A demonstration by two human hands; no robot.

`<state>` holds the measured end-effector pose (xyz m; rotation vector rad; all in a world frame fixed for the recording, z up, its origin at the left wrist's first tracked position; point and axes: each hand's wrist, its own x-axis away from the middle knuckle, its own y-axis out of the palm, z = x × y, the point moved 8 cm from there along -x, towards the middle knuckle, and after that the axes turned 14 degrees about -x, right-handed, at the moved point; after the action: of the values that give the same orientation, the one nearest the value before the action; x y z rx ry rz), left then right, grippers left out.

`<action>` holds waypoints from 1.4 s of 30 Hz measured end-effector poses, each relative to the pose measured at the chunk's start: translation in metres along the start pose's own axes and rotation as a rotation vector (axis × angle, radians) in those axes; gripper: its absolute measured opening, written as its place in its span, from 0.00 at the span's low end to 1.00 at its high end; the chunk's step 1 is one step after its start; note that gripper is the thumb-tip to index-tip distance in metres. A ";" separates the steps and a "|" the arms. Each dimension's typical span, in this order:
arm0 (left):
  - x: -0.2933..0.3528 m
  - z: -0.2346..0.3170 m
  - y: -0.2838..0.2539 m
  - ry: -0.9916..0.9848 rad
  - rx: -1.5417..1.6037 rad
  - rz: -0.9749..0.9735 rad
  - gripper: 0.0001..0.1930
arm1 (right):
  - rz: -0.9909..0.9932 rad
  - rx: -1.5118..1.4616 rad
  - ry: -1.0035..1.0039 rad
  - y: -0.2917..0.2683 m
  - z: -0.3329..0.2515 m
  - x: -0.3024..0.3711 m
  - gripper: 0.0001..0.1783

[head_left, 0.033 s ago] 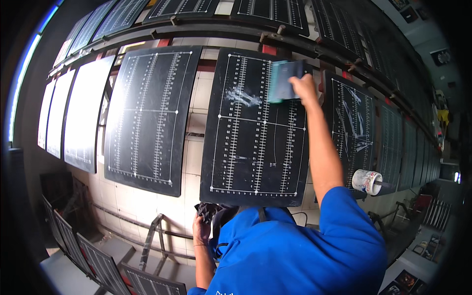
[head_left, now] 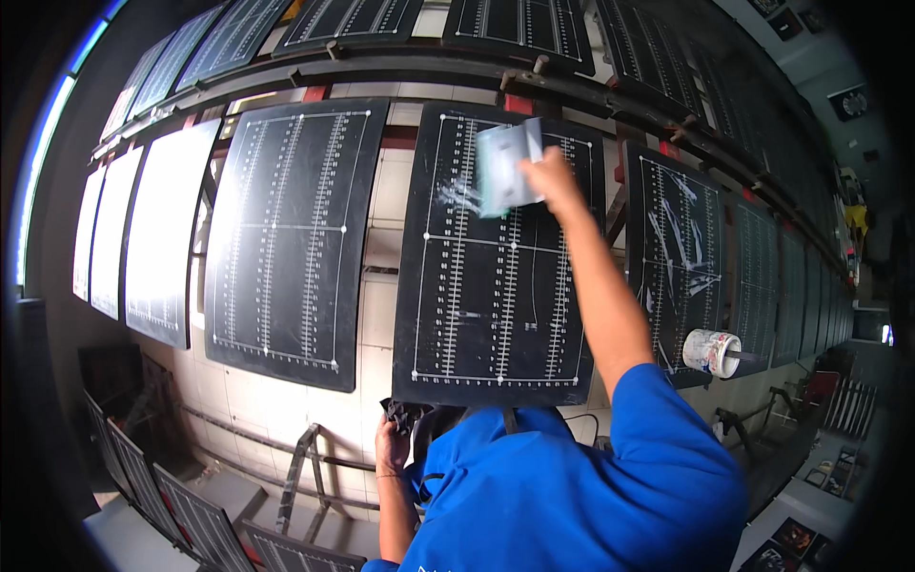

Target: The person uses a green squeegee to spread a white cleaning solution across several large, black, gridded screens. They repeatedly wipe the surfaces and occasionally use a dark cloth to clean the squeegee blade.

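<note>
A dark board (head_left: 457,334) with white ruled lines and tick scales lies before me. My right hand (head_left: 550,179) grips a wide, flat scraper (head_left: 502,172) with a pale teal edge, blurred by motion, over the board's upper half. A white smear (head_left: 457,195) shows on the board just left of the scraper. Below the board's near edge, by my waist, my left hand (head_left: 390,446) is closed on a crumpled black cloth (head_left: 405,415).
Similar marked boards stand left (head_left: 286,248) and right (head_left: 681,229), the right one streaked white. A paint-stained white bucket (head_left: 707,354) with a handle sticking out sits on the right. A dark metal rail (head_left: 410,69) runs behind; more boards (head_left: 195,505) lean lower left.
My right hand has moved the scraper left and slightly down across the board, to the edge of the white smear, and tilted it. My left hand stays near my waist with the cloth.
</note>
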<state>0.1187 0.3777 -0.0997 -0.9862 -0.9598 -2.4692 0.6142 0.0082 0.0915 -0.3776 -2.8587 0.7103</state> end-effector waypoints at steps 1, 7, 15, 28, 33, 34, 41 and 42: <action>-0.006 0.007 -0.001 0.002 -0.006 -0.019 0.28 | -0.109 0.065 -0.020 0.040 -0.003 -0.001 0.26; -0.024 0.054 -0.007 -0.019 -0.092 -0.047 0.30 | -0.247 0.101 0.107 0.134 -0.011 -0.067 0.33; -0.031 0.068 -0.032 0.030 -0.250 -0.104 0.31 | 0.044 -0.144 0.198 -0.030 0.087 -0.092 0.23; -0.025 0.051 -0.023 0.006 -0.069 -0.148 0.27 | 0.151 0.356 -0.309 -0.060 -0.036 -0.009 0.28; 0.000 0.056 -0.041 -0.011 -0.062 -0.042 0.27 | -0.143 0.551 -0.610 0.083 -0.116 -0.009 0.11; 0.004 0.057 -0.045 -0.019 -0.063 -0.009 0.26 | -0.172 0.599 -0.653 0.099 -0.115 -0.008 0.09; 0.016 0.033 -0.083 0.012 0.043 0.093 0.25 | -0.298 0.517 -1.010 0.116 -0.077 0.157 0.04; 0.015 0.031 -0.085 0.010 0.056 0.090 0.25 | -0.360 0.431 -0.990 0.108 -0.082 0.175 0.05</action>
<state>0.0801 0.4601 -0.1129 -0.9761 -0.9544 -2.3586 0.4877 0.1863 0.1294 0.7380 -3.2605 1.7511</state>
